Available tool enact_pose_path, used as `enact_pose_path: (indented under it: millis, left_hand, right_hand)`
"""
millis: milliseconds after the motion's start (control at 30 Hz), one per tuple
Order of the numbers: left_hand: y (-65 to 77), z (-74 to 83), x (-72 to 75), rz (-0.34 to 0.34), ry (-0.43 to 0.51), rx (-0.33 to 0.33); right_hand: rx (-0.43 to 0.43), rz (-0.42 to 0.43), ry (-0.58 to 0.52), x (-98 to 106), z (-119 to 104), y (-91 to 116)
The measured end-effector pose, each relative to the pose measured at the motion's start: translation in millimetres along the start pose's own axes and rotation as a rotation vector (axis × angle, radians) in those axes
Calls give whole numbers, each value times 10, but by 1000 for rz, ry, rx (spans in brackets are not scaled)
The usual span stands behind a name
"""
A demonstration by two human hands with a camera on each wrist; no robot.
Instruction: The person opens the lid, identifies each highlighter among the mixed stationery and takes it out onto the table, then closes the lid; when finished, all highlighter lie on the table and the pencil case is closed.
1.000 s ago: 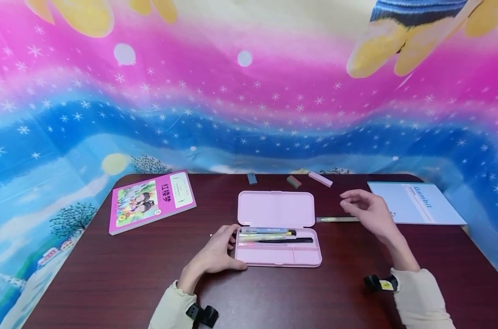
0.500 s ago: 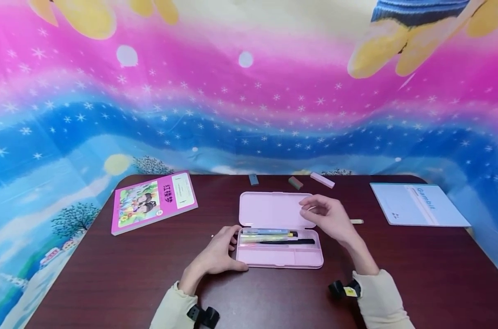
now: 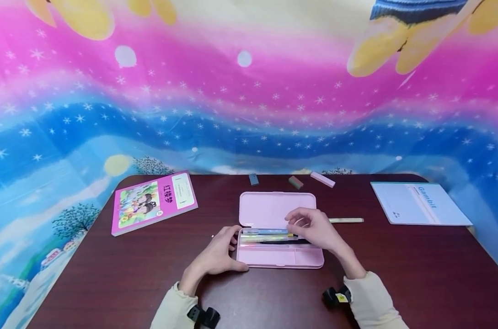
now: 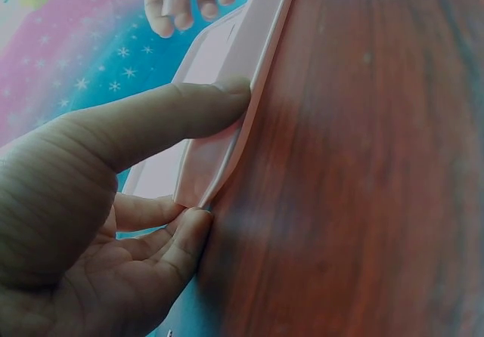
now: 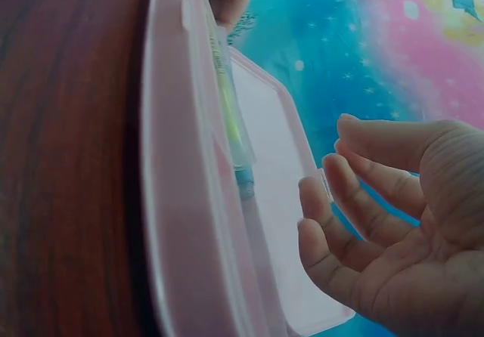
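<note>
A pink pencil case (image 3: 265, 257) lies on the table with its lid (image 3: 269, 205) folded back. My left hand (image 3: 217, 252) grips its left end, the thumb on the front edge and the fingers around the side, as the left wrist view shows. Several pens (image 3: 267, 232) lie in the rear compartment, among them a black pen (image 3: 273, 242) and a yellow-green one (image 5: 231, 118). Over the case's right part hovers my right hand (image 3: 314, 229), its fingers loosely bent and nothing between them in the right wrist view. It hides the pens' right ends.
To the right of the case lies a pale pen (image 3: 347, 220). A pink book (image 3: 154, 201) is at the left, a light blue notebook (image 3: 417, 205) at the right. A grey-blue block (image 3: 254, 179), a brown-green block (image 3: 296, 183) and a pink bar (image 3: 323, 179) lie toward the table's back edge.
My right hand has moved left from beside the notebook to over the pencil case and come lower, uncovering the right end of the pale pen. My left hand has stayed on the case.
</note>
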State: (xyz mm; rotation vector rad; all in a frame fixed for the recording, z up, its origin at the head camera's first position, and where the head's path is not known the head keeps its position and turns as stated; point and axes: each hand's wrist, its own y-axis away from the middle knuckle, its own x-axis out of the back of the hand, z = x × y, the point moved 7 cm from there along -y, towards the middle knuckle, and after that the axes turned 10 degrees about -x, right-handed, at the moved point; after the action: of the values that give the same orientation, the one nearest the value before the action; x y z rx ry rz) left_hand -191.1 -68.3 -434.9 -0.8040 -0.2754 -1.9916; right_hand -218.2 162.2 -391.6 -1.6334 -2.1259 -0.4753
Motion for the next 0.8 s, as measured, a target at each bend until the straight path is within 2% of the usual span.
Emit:
enact_pose_path:
  millis: [200,367,633,800]
  left_hand:
    - [7,-8,5,1,8,1]
    - [0,-10,11,4,7,-7]
    - [-9,4,5,2,14,-9]
    - [-15,10,7,2,8,-9]
  right_hand:
    - [49,-73,128,-134,9,1]
    - [60,-120,178,-199,30,5]
    - [84,-88,252,-196,44,10]
    - [61,-81,283,-226,50,16]
